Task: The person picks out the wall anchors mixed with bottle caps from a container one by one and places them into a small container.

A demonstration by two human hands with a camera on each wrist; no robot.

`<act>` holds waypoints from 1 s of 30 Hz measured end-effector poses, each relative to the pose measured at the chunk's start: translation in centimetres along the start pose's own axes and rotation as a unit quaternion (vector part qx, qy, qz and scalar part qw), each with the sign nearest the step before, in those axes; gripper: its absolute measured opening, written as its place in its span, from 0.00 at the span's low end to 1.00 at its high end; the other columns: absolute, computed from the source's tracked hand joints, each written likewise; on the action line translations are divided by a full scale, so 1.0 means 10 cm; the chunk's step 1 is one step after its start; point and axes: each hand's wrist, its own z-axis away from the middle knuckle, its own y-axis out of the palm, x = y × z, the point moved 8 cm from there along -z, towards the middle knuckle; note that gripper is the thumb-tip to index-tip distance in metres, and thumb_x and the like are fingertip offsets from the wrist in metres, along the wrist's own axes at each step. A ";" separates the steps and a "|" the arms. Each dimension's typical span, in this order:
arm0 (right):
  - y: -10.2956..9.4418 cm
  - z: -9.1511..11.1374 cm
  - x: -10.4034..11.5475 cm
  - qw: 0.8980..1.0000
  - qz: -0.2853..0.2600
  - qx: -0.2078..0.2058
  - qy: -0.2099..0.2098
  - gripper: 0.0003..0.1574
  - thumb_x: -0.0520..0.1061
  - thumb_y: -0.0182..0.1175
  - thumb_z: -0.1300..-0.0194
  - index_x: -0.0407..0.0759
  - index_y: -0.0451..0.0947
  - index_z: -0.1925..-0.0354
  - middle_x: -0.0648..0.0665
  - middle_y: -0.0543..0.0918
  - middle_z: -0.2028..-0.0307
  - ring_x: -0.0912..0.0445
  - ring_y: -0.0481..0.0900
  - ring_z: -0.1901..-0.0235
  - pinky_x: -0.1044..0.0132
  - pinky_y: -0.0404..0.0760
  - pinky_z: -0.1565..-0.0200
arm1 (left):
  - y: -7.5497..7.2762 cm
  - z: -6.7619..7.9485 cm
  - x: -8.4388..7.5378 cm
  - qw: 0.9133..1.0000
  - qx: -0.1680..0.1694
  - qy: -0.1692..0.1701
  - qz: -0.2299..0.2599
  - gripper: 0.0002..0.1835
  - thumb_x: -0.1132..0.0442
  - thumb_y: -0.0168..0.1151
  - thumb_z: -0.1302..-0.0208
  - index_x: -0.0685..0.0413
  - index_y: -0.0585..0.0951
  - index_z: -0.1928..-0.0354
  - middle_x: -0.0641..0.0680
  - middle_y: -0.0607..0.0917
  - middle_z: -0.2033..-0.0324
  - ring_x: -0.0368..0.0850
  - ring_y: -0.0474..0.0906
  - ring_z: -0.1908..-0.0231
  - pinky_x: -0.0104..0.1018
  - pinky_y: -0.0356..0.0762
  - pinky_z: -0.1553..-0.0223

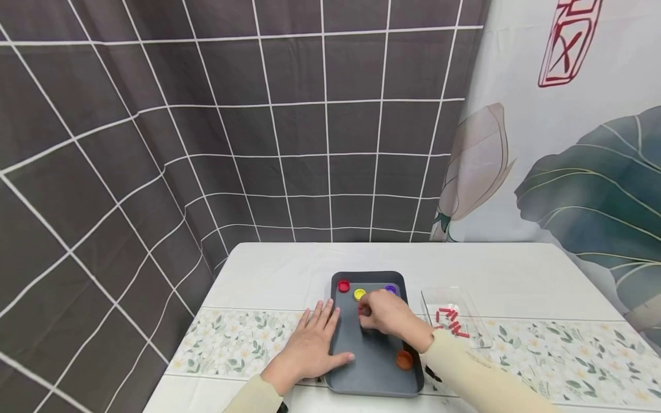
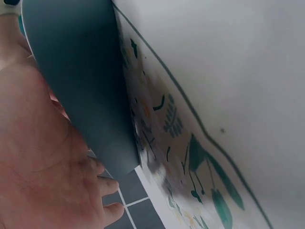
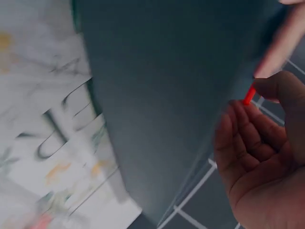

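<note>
A dark grey rectangular tray [image 1: 361, 373] lies on the table. My left hand [image 1: 312, 347] rests flat at its left rim, fingers straight and spread, thumb over the tray. Above the tray's middle, my right hand [image 1: 389, 314] pinches a small red stick [image 3: 249, 95] between thumb and fingertips, best seen in the right wrist view. Small round pieces sit in the tray: a red one [image 1: 343, 285], a yellow one [image 1: 360, 294] and a purple one [image 1: 391, 289] partly behind my right hand. Near the lower right corner is an orange-brown round piece [image 1: 404, 360], beside my right forearm.
To the tray's right stands a clear shallow container [image 1: 477, 327] with several red sticks [image 1: 454, 326] in it. A white cloth with a floral band [image 1: 248, 338] covers the table. Dark gridded curtain [image 1: 299, 132] hangs behind and to the left.
</note>
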 end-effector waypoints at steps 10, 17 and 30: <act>-0.56 0.49 -0.45 0.991 -0.095 -0.088 -0.012 0.10 0.37 0.68 0.42 0.40 0.86 0.60 0.60 0.78 0.75 0.69 0.72 0.75 0.72 0.76 0.71 | 0.00 -0.01 0.00 1.000 -0.014 0.000 0.009 0.54 0.25 0.52 0.35 0.54 0.55 0.20 0.58 0.48 0.19 0.57 0.41 0.20 0.59 0.44 0.24; -0.89 0.88 -0.93 0.987 -0.094 -0.121 0.049 0.12 0.34 0.65 0.39 0.37 0.86 0.55 0.58 0.80 0.73 0.68 0.74 0.73 0.69 0.78 0.70 | 0.01 0.00 0.02 1.000 -0.020 0.003 0.018 0.54 0.26 0.53 0.35 0.55 0.55 0.20 0.58 0.48 0.20 0.58 0.41 0.21 0.60 0.43 0.24; -0.90 1.09 -1.27 0.986 -0.074 -0.119 0.087 0.18 0.34 0.63 0.38 0.35 0.85 0.49 0.56 0.79 0.71 0.66 0.71 0.74 0.69 0.72 0.74 | 0.01 -0.01 0.01 0.999 -0.023 0.007 0.039 0.52 0.27 0.52 0.34 0.54 0.56 0.20 0.58 0.48 0.20 0.59 0.41 0.21 0.60 0.43 0.24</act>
